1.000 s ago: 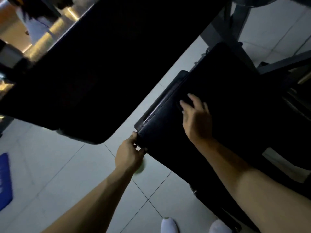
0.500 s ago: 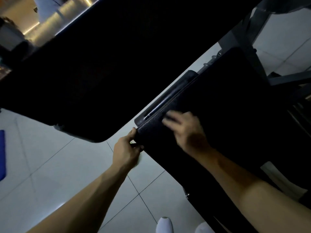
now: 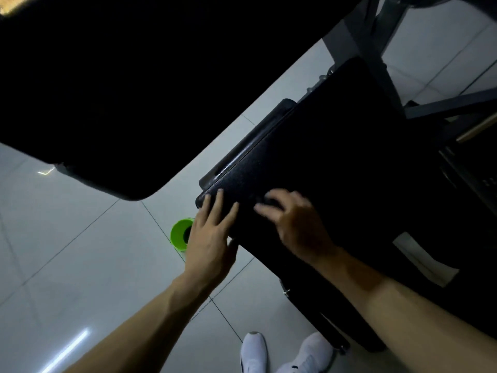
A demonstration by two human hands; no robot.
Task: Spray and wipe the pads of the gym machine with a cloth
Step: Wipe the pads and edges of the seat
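While it's this dim, seat pad: being pressed at its near corner.
left hand: being pressed flat, fingers straight, nothing held.
right hand: blurred, fingers bent; cloth can't be told.
green container: on floor beside left hand, could be getting knocked by a slip.

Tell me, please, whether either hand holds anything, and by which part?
The left hand lies flat on a corner of the pad, holding nothing; the blurred right hand cannot be told.
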